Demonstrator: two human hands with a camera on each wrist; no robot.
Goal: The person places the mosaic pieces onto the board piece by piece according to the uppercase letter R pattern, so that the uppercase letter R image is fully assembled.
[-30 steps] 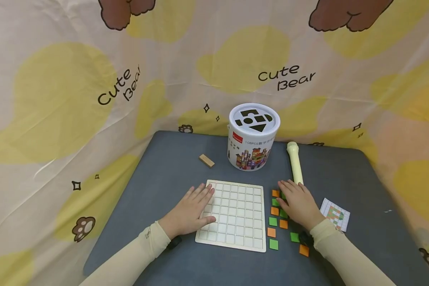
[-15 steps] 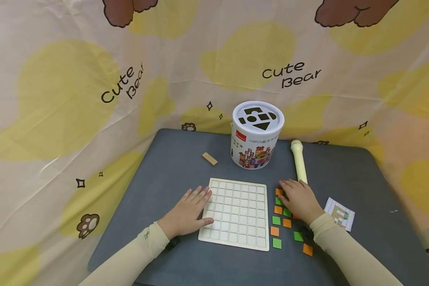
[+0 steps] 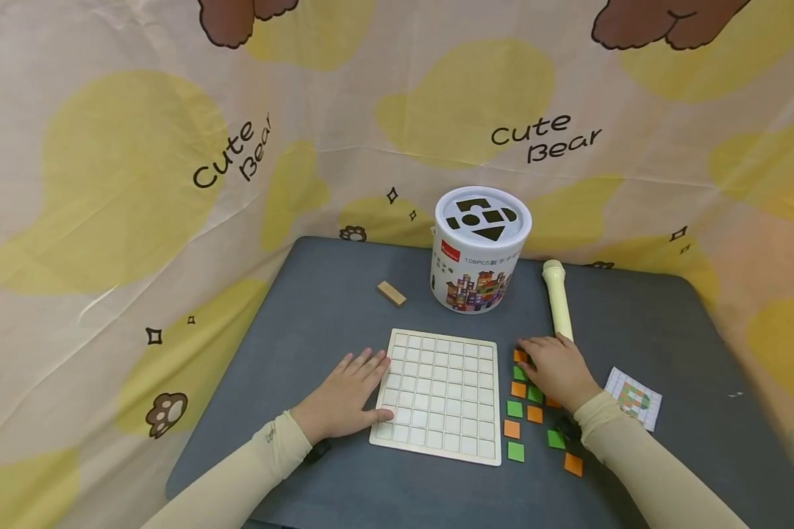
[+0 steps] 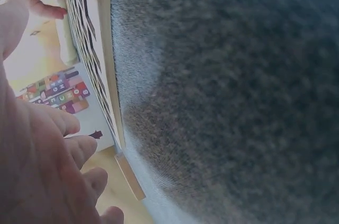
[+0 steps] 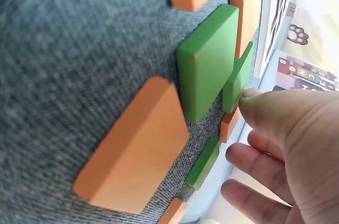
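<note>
My left hand [image 3: 345,397] lies with straight, spread fingers at the left edge of a pale wooden grid board [image 3: 443,397]; the fingertips overlap its rim. The board's square cells hold no coloured tiles. Right of it, small orange and green square tiles lie in loose columns. My right hand [image 3: 559,373] hovers low over their far end, fingers loosely bent. Its fingertips are right at an orange tile [image 3: 519,355], the thumb by a green tile [image 3: 519,373]. In the right wrist view, the thumb tip overlaps a thin green tile [image 5: 239,78], with a gap between thumb and fingers.
A white lidded bucket [image 3: 476,272] with shaped holes stands at the back. Left of it lies a small wooden block [image 3: 392,294]. A pale yellow microphone-shaped stick [image 3: 559,301] points toward my right hand. A pattern card [image 3: 635,397] lies at the right, partly under the sleeve.
The right hand's fingers have bent down closer to the far orange and green tiles. The left hand has slid slightly back off the board to its edge. The whole view has shifted a little.
</note>
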